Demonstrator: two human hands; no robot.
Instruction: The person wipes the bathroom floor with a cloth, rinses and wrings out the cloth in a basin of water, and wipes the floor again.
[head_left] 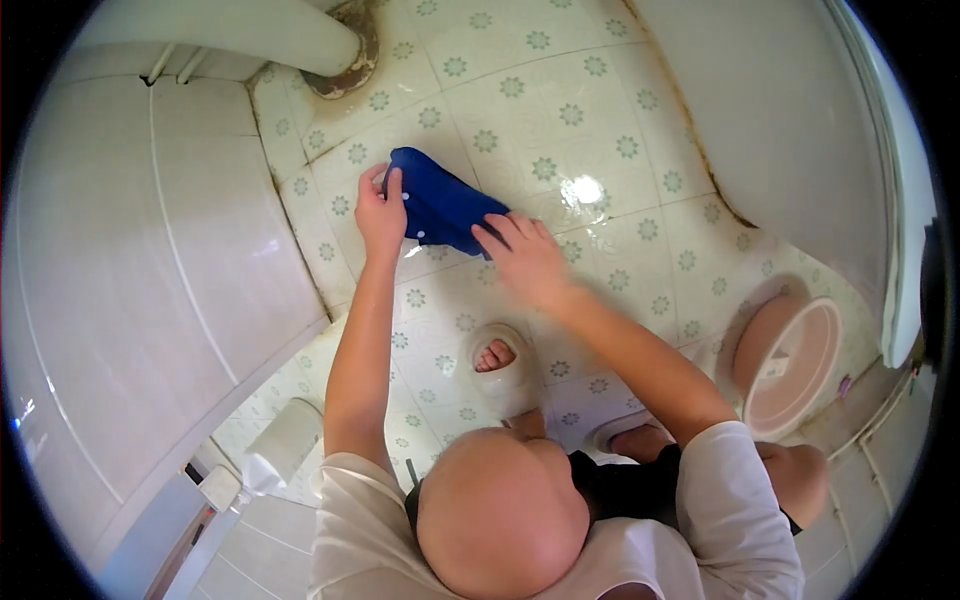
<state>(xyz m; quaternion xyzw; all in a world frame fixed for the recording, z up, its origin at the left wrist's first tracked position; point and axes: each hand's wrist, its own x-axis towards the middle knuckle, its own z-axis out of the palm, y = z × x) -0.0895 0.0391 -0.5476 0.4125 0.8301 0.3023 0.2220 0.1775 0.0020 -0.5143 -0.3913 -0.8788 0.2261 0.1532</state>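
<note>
1) Your left hand pinches the left edge of the blue cloth between thumb and fingers
2) Your right hand touches the right end of this cloth; I cannot tell if its fingers are closed on it
3) The cloth is in front of you, over the tiled floor
4) To your right, a pink basin is tilted

The floor is covered with pale tiles, patterned with green flowers; its edges are darkened by grime, and bright light is reflected from its surface. A pale slipper is worn and planted on it; another is partly hidden. At the right, a pink basin is seen tilted.
</note>
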